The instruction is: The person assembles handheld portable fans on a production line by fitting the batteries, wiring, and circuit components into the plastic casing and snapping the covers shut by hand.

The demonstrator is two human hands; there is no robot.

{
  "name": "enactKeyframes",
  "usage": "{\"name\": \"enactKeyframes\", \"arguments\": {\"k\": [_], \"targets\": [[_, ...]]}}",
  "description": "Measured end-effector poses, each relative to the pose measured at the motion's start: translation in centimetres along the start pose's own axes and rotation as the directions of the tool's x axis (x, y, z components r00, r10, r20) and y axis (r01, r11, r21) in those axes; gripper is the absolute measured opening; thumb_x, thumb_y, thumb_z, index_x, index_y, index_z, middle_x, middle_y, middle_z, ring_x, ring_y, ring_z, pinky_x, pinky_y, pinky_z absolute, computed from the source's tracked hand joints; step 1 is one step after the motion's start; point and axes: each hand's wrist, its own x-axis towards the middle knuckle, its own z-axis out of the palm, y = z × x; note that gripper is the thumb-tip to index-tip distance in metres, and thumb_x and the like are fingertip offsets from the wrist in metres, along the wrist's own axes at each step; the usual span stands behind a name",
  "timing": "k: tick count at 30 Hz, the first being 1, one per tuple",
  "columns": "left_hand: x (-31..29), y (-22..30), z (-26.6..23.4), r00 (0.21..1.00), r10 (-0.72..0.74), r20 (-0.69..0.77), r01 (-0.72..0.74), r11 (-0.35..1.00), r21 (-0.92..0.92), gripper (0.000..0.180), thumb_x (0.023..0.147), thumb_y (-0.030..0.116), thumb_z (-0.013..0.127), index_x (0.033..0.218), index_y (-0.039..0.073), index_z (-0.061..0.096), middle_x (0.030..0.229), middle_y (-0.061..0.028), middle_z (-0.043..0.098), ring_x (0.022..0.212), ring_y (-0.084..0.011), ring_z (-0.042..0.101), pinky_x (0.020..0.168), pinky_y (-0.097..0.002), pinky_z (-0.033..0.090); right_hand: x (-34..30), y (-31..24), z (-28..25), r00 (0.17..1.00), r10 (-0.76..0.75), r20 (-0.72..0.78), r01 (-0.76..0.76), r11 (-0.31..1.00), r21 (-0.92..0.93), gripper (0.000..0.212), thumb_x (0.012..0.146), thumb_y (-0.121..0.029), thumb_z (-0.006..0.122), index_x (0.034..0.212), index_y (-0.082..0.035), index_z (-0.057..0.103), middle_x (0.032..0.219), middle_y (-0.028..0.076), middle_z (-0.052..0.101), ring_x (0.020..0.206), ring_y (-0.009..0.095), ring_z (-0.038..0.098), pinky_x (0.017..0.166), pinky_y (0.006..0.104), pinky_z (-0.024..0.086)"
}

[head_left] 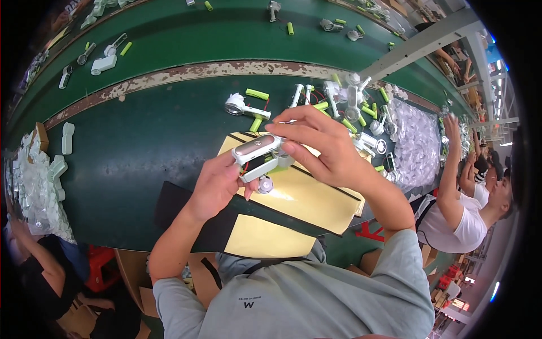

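Observation:
Over the yellow sheets on the bench, both hands hold a white plastic fan housing with a grey oval panel. The two halves of its shell stand apart, with red wire and a green piece showing between them. My left hand grips its near end, thumb and fingers closed round it. My right hand pinches the far end, fingers over the top and thumb beneath; those fingers partly hide that end. A small white round part hangs just under the housing, by the left fingertips.
Yellow sheets with black edges lie beneath my hands. Beyond them are white fan parts and green battery cells. A bag of clear plastic pieces sits right, white shells left. A green conveyor runs behind; co-workers sit both sides.

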Motion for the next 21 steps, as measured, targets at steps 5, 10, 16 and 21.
{"name": "enactKeyframes", "arguments": {"k": [5, 10, 16, 21], "targets": [[-0.29, -0.35, -0.37, 0.999, -0.032, -0.015, 0.034, 0.981, 0.191, 0.057, 0.105, 0.035, 0.034, 0.14, -0.009, 0.038, 0.107, -0.0118, 0.061, 0.085, -0.014, 0.06, 0.067, -0.0286, 0.051, -0.4, -0.25, -0.06, 1.0, -0.002, 0.002, 0.002, 1.0, -0.03, 0.034, 0.088, 0.003, 0.06, 0.12, -0.005, 0.067, 0.114, 0.015, 0.058, 0.085, 0.023, 0.067, 0.069, 0.0319, 0.054], [0.03, -0.13, -0.6, 0.997, -0.06, 0.04, 0.066, 0.982, -0.175, 0.051, 0.105, 0.03, 0.035, 0.138, -0.008, 0.042, 0.108, -0.0121, 0.061, 0.085, -0.0143, 0.06, 0.067, -0.0291, 0.051, -0.85, -0.19, 0.02, 1.0, 0.001, -0.005, -0.001, 0.999, -0.048, 0.036, 0.087, 0.004, 0.059, 0.121, -0.006, 0.067, 0.115, 0.015, 0.056, 0.088, 0.024, 0.067, 0.07, 0.033, 0.055], [0.1, 0.03, -0.38, 0.998, -0.052, 0.018, 0.054, 0.986, -0.156, 0.05, 0.104, 0.029, 0.037, 0.138, -0.008, 0.043, 0.109, -0.0116, 0.062, 0.084, -0.0138, 0.06, 0.066, -0.0285, 0.051, -0.77, -0.27, 0.07, 1.0, -0.008, 0.012, 0.008, 0.998, -0.069, 0.036, 0.087, 0.004, 0.059, 0.12, -0.006, 0.067, 0.113, 0.015, 0.055, 0.087, 0.024, 0.067, 0.071, 0.0333, 0.055], [-0.37, -0.45, -0.51, 0.998, -0.037, -0.042, 0.036, 0.999, -0.04, 0.048, 0.104, 0.027, 0.038, 0.138, -0.007, 0.044, 0.105, -0.0115, 0.062, 0.083, -0.0142, 0.061, 0.065, -0.0295, 0.051, -0.71, -0.53, 0.41, 1.0, -0.016, 0.007, 0.017, 0.996, -0.082, 0.035, 0.086, 0.004, 0.06, 0.12, -0.006, 0.067, 0.113, 0.015, 0.054, 0.086, 0.024, 0.066, 0.071, 0.0327, 0.054]]}}
